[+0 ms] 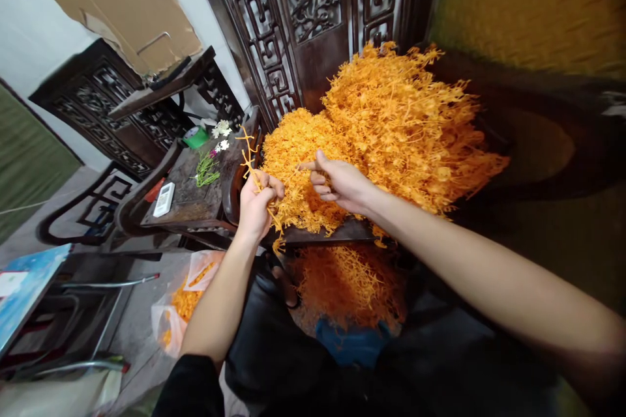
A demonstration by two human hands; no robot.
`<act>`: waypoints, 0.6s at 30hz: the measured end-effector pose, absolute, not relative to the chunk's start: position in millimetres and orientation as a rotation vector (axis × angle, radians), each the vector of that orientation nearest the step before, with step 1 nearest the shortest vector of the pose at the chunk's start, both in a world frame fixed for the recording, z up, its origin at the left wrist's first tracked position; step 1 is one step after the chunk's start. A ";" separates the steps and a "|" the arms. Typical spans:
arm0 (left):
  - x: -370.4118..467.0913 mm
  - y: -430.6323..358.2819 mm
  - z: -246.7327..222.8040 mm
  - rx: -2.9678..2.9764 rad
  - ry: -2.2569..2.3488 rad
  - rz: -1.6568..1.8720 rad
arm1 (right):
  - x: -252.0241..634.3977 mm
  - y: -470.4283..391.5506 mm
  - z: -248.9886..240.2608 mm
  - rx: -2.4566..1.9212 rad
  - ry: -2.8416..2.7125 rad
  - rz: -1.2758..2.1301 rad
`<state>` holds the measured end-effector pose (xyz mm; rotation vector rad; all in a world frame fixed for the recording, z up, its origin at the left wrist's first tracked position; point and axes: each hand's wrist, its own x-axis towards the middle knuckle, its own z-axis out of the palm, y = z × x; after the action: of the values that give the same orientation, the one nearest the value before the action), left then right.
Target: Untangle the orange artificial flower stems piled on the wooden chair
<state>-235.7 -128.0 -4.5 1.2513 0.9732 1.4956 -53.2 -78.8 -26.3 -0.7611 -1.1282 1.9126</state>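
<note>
Between black-trousered knees, a blue container (355, 342) sits on the floor beneath a tangle of loose orange strands (352, 280), just below the front edge of a dark wooden seat (352, 230). Above that edge, toward its left end, a person's left hand (257, 201) pinches a thin, branching orange sprig (250, 168) between thumb and fingers, its tips pointing up and away. Facing it, the right hand (337, 184) has its index finger extended, thumb lifted clear and other fingers loosely curled, with nothing evident in its grip. The slender stems look easily snapped, so a light pinch close to a fork, with the right finger and thumb meeting one branch at a time, would probably serve best; working above the seat should let crumbs drop onto it. Beyond the hands, a low orange heap (306, 150) reaches the front edge, a few pieces spilling over, while a taller mound (401, 124) rises behind, toward the carved backrest (317, 45). On the wooden side table (188, 172) at left, a white device (163, 200) lies near the front left corner, and a green roll (195, 137) near the back edge.
</note>
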 end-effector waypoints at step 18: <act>-225.0 -121.7 10.1 0.884 0.919 1.432 | 4.5 -25.0 -35.6 -0.736 -2.148 0.547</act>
<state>-225.0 -121.7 10.1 0.8839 0.9187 1.4323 4.5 -25.0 -35.6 -0.7360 -2.1475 0.5474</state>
